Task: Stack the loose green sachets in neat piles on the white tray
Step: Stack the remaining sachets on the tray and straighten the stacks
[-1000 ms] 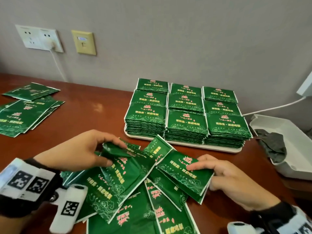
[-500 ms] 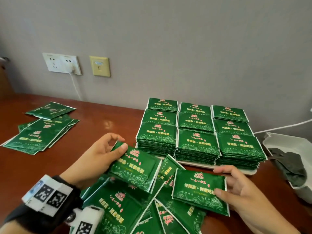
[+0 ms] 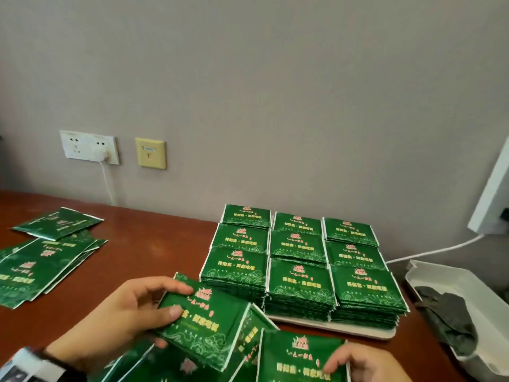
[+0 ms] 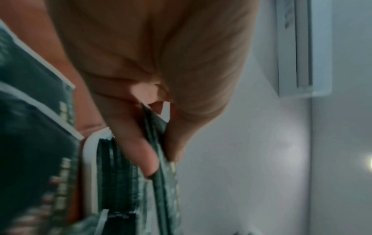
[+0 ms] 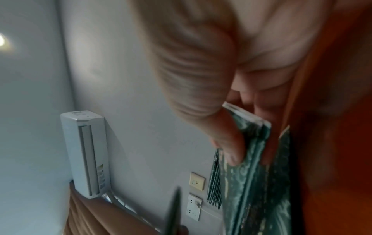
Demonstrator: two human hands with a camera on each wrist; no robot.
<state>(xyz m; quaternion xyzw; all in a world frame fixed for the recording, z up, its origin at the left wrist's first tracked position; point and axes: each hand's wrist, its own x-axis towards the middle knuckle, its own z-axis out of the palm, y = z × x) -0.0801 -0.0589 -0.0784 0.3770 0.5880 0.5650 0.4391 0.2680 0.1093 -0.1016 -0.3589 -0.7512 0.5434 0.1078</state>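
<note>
The green sachets [image 3: 300, 282] on the white tray [image 3: 358, 330] stand in nine neat piles, three rows of three, and they fill the tray. Each one is flat and dark green with gold and red writing and a thin white edge. One sachet [image 3: 203, 321] is lifted and tilted just in front of the left piles, pinched at its left end. Another sachet [image 3: 300, 357] is held flat at its right end, near the tray's front edge. More loose sachets [image 3: 132, 365] lie mixed up under these two. A small loose bunch [image 3: 41, 260] lies far to the left on the table.
</note>
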